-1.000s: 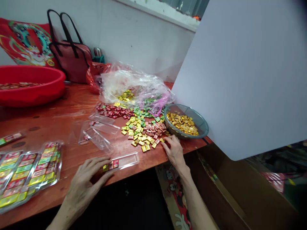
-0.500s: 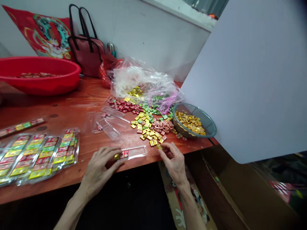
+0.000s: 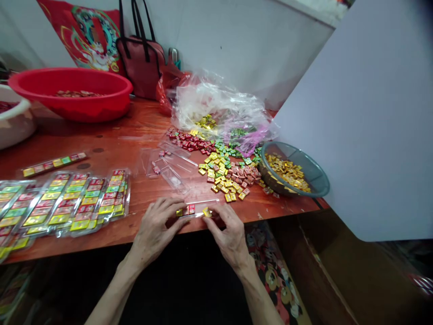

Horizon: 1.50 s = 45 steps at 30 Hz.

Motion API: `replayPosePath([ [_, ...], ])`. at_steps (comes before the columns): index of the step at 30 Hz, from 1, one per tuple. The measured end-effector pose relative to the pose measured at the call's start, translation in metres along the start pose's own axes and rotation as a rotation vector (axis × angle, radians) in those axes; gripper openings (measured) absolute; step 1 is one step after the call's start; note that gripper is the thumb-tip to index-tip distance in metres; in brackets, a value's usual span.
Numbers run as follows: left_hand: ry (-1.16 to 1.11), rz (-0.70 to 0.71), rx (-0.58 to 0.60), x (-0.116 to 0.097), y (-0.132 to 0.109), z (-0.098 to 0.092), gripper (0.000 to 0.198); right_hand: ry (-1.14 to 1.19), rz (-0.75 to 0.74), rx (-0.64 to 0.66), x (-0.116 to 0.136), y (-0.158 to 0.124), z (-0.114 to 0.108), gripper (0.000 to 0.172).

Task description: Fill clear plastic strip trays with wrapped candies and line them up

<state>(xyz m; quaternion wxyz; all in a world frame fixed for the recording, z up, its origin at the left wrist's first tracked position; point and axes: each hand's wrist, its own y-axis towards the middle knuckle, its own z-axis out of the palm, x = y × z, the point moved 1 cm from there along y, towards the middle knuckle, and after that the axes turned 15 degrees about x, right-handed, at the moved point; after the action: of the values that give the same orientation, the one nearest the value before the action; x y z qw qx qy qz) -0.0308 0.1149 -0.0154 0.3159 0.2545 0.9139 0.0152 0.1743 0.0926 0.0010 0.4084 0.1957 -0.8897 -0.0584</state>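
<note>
A clear plastic tray (image 3: 199,213) lies at the table's front edge with a few small wrapped pieces in its left end, among them a red one (image 3: 191,209). My left hand (image 3: 158,228) is closed on the left end of this tray, thumb in front and fingers behind. My right hand (image 3: 226,230) pinches a small yellow wrapped piece (image 3: 207,211) over the tray's middle. Behind my hands is a loose pile of yellow pieces (image 3: 218,168), with brownish-pink pieces (image 3: 244,173), red pieces (image 3: 191,141) and green pieces (image 3: 233,151) around it.
Filled clear trays (image 3: 88,203) lie in a row on the left. Empty trays (image 3: 174,178) rest behind my left hand. A grey-green bowl (image 3: 314,180) of gold pieces stands right, beside a white panel (image 3: 365,135). A red basin (image 3: 101,106) and plastic bags (image 3: 219,99) are farther back.
My right hand has carried a yellow piece from the pile leftward to the tray. My left hand stays on the tray's left end. The view has shifted left.
</note>
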Motion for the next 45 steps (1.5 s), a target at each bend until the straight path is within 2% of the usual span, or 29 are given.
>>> replayPosePath([
  [4, -0.006, -0.008, -0.002, 0.001, 0.0, 0.001, 0.031, -0.098, -0.001, 0.011, 0.002, 0.01, 0.014, 0.008],
  [8, 0.003, 0.011, -0.009, 0.0, 0.001, 0.001, 0.028, -0.235, 0.035, -0.016, -0.003, 0.019, 0.022, 0.012],
  [14, 0.011, 0.041, -0.026, 0.0, 0.001, 0.0, 0.026, -0.448, -0.026, -0.035, -0.007, 0.021, 0.028, 0.019],
  [21, -0.021, 0.021, -0.016, 0.001, 0.001, 0.001, 0.027, -0.484, -0.06, 0.033, 0.005, 0.02, 0.031, 0.017],
  [25, -0.024, 0.023, -0.019, 0.003, 0.0, 0.002, 0.026, -0.283, -0.088, 0.124, 0.003, 0.023, 0.015, 0.013],
  [28, -0.009, 0.025, -0.011, 0.004, 0.001, 0.003, 0.027, -0.208, -0.057, 0.094, -0.011, 0.035, -0.013, 0.013],
  [32, 0.007, 0.023, -0.002, 0.002, 0.001, 0.001, 0.025, -0.395, -0.024, 0.035, -0.038, 0.07, -0.047, 0.016],
  [35, 0.013, 0.019, -0.001, 0.002, 0.0, 0.001, 0.024, -0.563, -0.058, 0.173, -0.053, 0.097, -0.055, 0.017],
  [37, 0.017, 0.018, 0.0, 0.002, 0.0, 0.001, 0.024, -0.589, -0.07, 0.281, -0.059, 0.11, -0.056, 0.013],
  [40, 0.024, 0.018, 0.0, 0.002, 0.0, 0.001, 0.023, -0.455, -0.089, 0.34, -0.062, 0.118, -0.057, 0.009],
  [42, 0.028, 0.018, 0.0, 0.002, 0.0, 0.001, 0.023, -0.266, -0.076, 0.311, -0.062, 0.119, -0.06, 0.01],
  [45, 0.03, 0.021, -0.002, 0.002, 0.0, 0.001, 0.023, 0.08, 0.035, 0.241, -0.064, 0.114, -0.062, 0.014],
])
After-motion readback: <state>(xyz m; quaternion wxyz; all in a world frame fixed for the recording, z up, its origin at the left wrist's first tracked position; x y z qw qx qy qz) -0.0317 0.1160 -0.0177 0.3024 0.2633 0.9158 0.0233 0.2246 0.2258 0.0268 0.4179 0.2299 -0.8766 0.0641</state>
